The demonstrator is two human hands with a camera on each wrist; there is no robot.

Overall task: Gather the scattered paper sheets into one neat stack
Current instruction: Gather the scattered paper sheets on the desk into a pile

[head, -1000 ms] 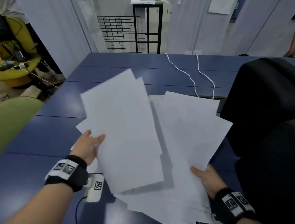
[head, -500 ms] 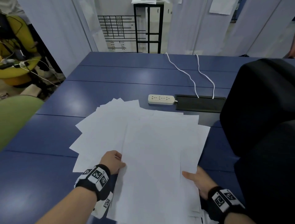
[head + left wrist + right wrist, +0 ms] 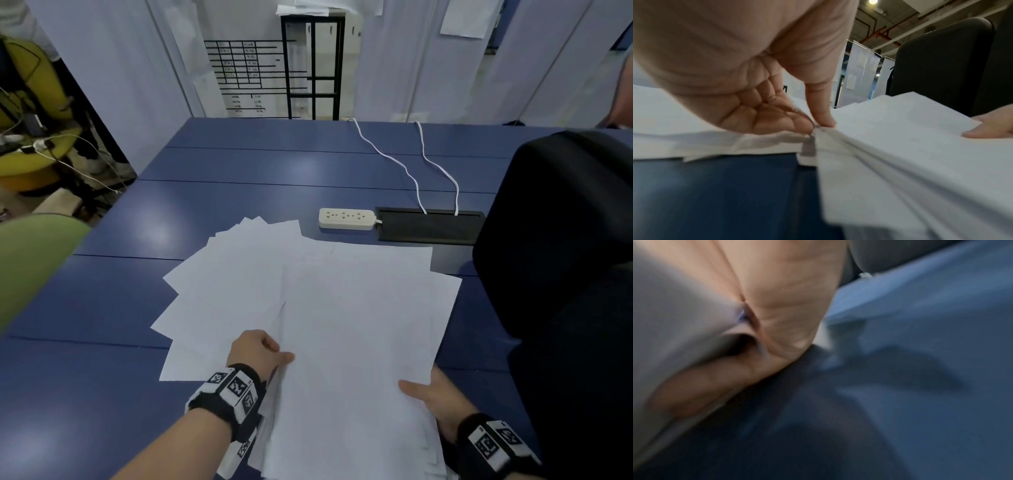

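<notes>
Left hand (image 3: 257,349) pinches the sheets' (image 3: 342,325) near edge; right hand (image 3: 435,397) grips theirs, thumb on top; light, floppy, slippery; best held by opposite edges.

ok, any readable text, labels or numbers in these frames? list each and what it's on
Nothing can be quoted.
White grid chart on the far wall: rows of dark entries, too small to read.
Black-and-white square marker tags on the left wristband and right wristband: patterns, no letters.
White paper sheets: no print visible.
White power strip: no label visible.

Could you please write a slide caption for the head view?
Both hands, left and right, hold fanned paper sheets on a blue table.
</notes>
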